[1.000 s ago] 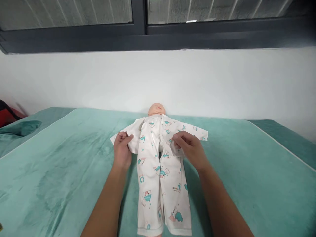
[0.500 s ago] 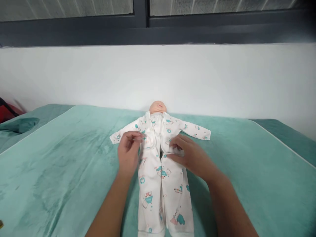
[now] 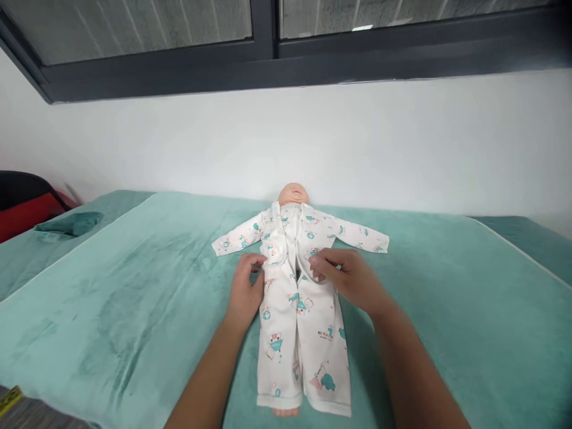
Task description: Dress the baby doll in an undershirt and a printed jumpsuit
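Observation:
A baby doll (image 3: 294, 193) lies on its back, dressed in a white printed jacket (image 3: 313, 229) that hangs apart down the front and matching pants (image 3: 279, 322). At the left side of the waist, my left hand (image 3: 247, 292) has its thumb and fingers apart, tips against the clothing's edge. My right hand (image 3: 351, 277) is closed, its thumb and fingers pinching the lower front edge of the jacket on the right side. Both sleeves stretch outward. One foot (image 3: 286, 412) shows below a pant leg; the doll's hands are hidden.
A teal plush sheet (image 3: 147, 298) with creases covers the bed. Behind it rises a white wall (image 3: 402, 143) under a dark window frame (image 3: 179, 74). A red and black object (image 3: 31, 205) stands at the far left. A yellow item (image 3: 9, 400) shows at the lower left.
My left hand has come down from the jacket front to the side of the waist. The right fingers have closed at the jacket's lower edge. The view has shifted slightly, showing the pant hems.

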Demonstrator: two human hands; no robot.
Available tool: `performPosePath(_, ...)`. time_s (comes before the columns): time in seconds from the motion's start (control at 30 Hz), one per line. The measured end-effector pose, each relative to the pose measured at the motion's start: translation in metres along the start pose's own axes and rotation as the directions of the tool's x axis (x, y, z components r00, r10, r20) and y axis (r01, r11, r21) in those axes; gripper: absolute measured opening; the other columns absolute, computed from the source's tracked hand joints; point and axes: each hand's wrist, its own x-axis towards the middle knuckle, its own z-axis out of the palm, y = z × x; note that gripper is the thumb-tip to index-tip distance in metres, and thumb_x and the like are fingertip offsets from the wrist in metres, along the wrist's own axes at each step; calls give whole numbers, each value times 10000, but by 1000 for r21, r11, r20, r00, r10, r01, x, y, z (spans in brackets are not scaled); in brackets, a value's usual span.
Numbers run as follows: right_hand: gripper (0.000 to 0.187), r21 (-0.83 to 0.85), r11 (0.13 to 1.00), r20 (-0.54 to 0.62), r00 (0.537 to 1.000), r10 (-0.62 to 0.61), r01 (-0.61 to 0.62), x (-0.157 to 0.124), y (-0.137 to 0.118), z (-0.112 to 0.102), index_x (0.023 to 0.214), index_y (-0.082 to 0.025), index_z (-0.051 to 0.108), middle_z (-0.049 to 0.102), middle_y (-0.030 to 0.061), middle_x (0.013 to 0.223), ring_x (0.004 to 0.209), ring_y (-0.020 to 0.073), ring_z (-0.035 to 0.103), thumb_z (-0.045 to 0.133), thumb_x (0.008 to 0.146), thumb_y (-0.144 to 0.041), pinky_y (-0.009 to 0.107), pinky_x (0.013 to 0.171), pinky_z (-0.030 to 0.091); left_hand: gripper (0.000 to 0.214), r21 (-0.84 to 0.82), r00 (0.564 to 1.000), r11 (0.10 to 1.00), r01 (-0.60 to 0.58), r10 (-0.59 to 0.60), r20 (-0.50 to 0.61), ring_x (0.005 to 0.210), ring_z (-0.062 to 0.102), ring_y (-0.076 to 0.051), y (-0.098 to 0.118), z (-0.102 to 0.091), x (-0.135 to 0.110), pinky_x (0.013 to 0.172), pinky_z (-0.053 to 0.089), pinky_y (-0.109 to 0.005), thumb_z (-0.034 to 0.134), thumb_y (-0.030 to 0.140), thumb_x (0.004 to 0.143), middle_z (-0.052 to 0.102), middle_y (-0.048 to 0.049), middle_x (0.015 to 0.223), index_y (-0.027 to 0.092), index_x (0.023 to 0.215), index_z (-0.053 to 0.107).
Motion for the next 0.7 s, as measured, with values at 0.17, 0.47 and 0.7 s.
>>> performPosePath(0.17, 397, 15, 997, -55, 995, 83, -82, 4, 5, 7, 611, -210, 547, 609, -21, 586, 577, 132, 545, 481, 939, -423, 265, 576, 360, 108, -20, 1000, 1000, 4, -4, -1, 816, 541, -153, 6, -1, 0, 776, 424, -296, 514, 106, 786, 558, 0, 842, 213, 787, 529)
performPosePath(0.47, 324, -136, 991, -216, 976, -42, 12, 8, 7, 16, 633, -218, 473, 435, -29, 561, 543, 126, 399, 497, 917, -371, 280, 542, 308, 94, -214, 985, 973, 91, -57, 160, 705, 510, -168, 30, -14, 2, 667, 396, -294, 538, 210, 798, 540, -15, 735, 206, 728, 601)
performPosePath(0.7, 160, -164, 978, -285, 944, -169, 126, 16, 10, 22, 787, -228, 563, 597, 34, 830, 816, 187, 534, 497, 927, -268, 322, 750, 415, 199, -73, 941, 946, 316, -322, -106, 796, 587, -174, 44, 15, 76, 727, 433, -277, 558, 378, 843, 668, -28, 855, 198, 843, 644)
